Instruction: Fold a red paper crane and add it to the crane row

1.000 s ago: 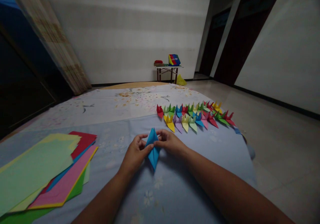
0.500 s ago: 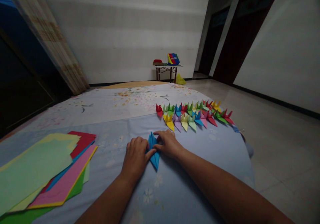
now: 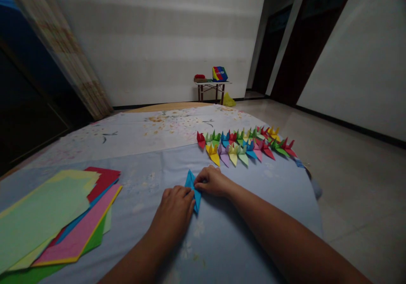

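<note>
A folded blue origami paper point(image 3: 197, 200), long and pointed at both ends, lies on the tablecloth in front of me. My left hand point(image 3: 178, 203) rests against its left side, with the fingertips pressing on the paper. From the right, my right hand point(image 3: 212, 180) pinches the paper's right edge near the middle between thumb and fingers. Beyond my hands, finished paper cranes point(image 3: 233, 153) in many colours stand in rows. To the left lies a stack of coloured paper sheets point(image 3: 47, 212), pale green on top, with red, blue, pink and green showing beneath.
A pale blue floral tablecloth point(image 3: 142, 216) covers the near part of the table, and a white floral cloth point(image 3: 133, 131) the far part. Against the wall stands a small table point(image 3: 207, 83) bearing a colourful bag point(image 3: 219, 74). A yellow plastic bag point(image 3: 228, 100) sits on the floor.
My left hand has slid a little down and toward me, its thumb no longer stretched across the paper. My right fingers have drawn together into a pinch at the edge.
</note>
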A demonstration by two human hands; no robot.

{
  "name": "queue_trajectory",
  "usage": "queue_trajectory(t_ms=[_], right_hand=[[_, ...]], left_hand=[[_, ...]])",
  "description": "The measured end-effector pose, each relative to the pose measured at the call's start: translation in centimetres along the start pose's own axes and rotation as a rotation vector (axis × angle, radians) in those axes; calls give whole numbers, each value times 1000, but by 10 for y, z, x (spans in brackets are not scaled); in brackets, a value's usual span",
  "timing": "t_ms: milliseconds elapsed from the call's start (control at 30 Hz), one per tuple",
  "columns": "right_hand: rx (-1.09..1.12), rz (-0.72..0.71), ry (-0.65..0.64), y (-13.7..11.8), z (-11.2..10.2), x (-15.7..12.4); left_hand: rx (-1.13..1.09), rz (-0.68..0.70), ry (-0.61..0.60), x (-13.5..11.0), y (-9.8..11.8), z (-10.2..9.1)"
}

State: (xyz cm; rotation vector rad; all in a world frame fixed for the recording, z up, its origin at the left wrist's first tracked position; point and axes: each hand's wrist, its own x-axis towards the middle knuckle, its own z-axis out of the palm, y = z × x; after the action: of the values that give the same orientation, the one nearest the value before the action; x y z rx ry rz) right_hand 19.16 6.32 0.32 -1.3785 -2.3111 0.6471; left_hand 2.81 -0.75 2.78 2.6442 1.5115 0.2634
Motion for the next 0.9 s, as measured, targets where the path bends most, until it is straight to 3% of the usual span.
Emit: queue_trajectory(t_ms=[133,400,600,900], right_hand=[[4,-16,-68,1,-7,-1],[2,-11,-42,-1,-7,-3],[26,-17,-32,-1,-4,-1],[-36,290,-13,-21,-3,26]], left_hand=[[-12,19,9,-4,1,4],[37,38,79,-11,-3,17],[124,26,-22,-6,10,12],[123,16,-17,-4,12,12]])
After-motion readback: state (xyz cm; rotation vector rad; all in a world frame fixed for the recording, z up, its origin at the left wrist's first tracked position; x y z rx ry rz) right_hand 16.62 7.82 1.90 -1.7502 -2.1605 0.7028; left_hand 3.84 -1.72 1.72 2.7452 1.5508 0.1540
